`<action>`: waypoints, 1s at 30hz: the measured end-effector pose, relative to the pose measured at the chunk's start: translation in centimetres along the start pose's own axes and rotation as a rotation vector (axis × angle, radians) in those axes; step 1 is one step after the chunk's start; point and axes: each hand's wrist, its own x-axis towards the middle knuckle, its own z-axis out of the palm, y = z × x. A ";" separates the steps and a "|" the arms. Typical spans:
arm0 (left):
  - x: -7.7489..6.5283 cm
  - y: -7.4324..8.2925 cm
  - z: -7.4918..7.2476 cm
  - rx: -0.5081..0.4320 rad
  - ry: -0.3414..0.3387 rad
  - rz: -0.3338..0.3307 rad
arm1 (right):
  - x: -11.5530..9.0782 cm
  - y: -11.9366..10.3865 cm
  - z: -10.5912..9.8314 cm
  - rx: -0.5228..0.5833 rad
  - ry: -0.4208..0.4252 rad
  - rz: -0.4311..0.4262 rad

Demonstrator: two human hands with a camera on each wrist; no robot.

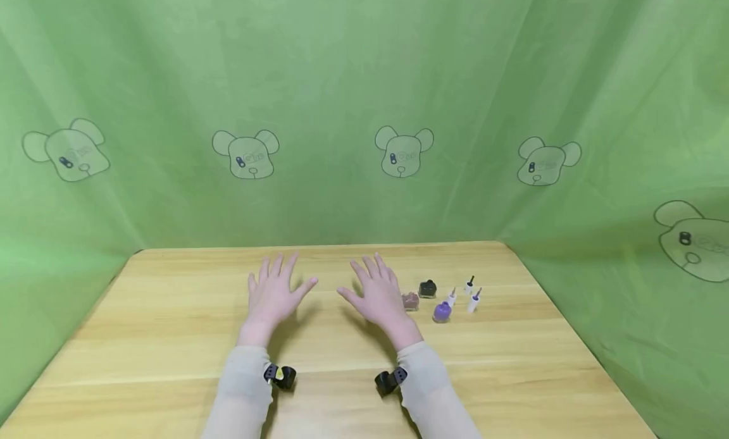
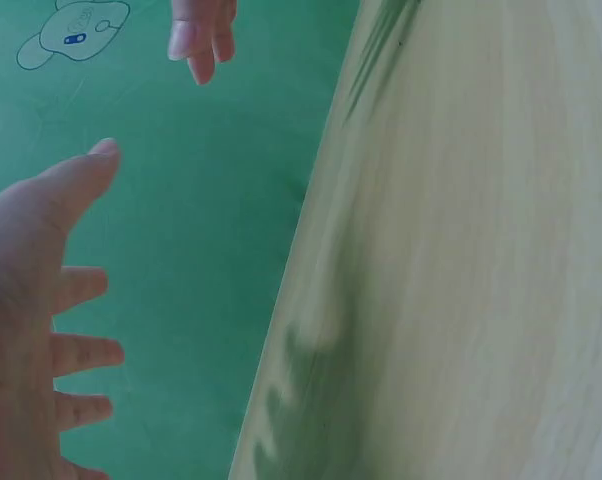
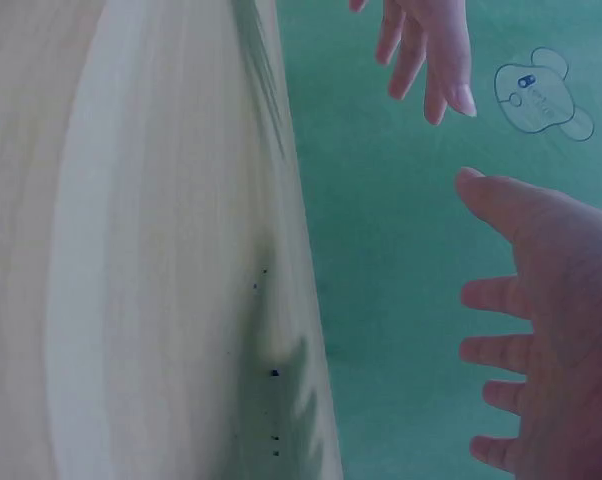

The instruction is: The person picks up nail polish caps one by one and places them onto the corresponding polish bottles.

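Note:
My left hand (image 1: 273, 298) hovers over the table with fingers spread and holds nothing. The right hand (image 1: 380, 298), likewise spread and holding nothing, is nearest to a pinkish-brown nail polish bottle (image 1: 411, 302), which it partly covers in the head view. Beyond that bottle stand a black nail polish bottle (image 1: 428, 289) and a purple nail polish bottle (image 1: 442, 312), both without caps. Three white caps stand brush-up to the right: one cap (image 1: 452, 298) behind the purple bottle, another cap (image 1: 469, 287) with a dark brush, and a third cap (image 1: 473, 303) with a purple brush.
The wooden table (image 1: 171, 312) ends at a green curtain (image 1: 324, 78) printed with bear outlines, which hangs behind it and along both sides. A small black camera (image 1: 281, 376) is strapped to the left wrist, a matching camera (image 1: 390, 382) to the right. Small dark specks (image 3: 274, 373) dot the tabletop.

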 end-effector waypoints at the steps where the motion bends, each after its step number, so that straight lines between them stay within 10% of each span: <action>1: 0.1 0.1 -0.1 -0.011 0.018 0.012 | 0.0 -0.1 -0.2 0.010 0.017 -0.008; 21: -0.7 4.7 0.8 -0.189 0.354 0.244 | -5.1 2.4 -3.5 0.131 0.511 -0.195; 30: -1.3 7.2 2.5 -0.255 0.336 0.314 | -6.1 5.1 -4.6 0.239 0.738 -0.258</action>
